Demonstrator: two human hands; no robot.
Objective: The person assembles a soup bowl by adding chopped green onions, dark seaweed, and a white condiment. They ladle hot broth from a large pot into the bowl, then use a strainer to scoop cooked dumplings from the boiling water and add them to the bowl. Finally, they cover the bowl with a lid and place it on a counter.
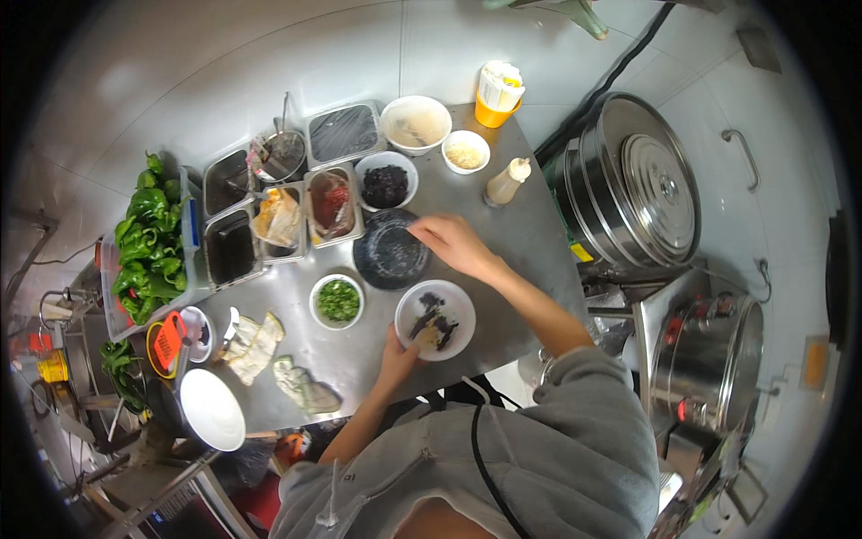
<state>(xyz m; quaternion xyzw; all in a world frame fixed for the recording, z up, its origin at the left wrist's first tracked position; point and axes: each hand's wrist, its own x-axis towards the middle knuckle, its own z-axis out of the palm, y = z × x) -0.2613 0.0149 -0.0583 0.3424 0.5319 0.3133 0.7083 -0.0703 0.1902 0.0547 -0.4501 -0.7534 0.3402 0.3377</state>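
Observation:
My left hand [399, 357] holds the rim of a white bowl [465, 323] at the table's front edge; dark shreds and a pale minced heap lie in it. Over the right rim of a black round container with whitish residue [392, 249] is my right hand [448, 241], fingers together; whether it pinches anything cannot be told. A bowl of chopped green herbs [338, 300] stands left of the held bowl. Behind the black container are a bowl of dark shredded food [386, 186] and a metal pan with red sauce [331, 202]. A small bowl of minced pale food [465, 153] is further back.
Metal pans [232, 246], a film-covered pan [343, 133] and a squeeze bottle [507, 183] stand on the steel table [532, 269]. A plastic bin of green peppers [151, 252] is left. Crumpled cloths [252, 343] lie front left, near a white bowl [213, 409]. Large steel pots [626, 188] stand right.

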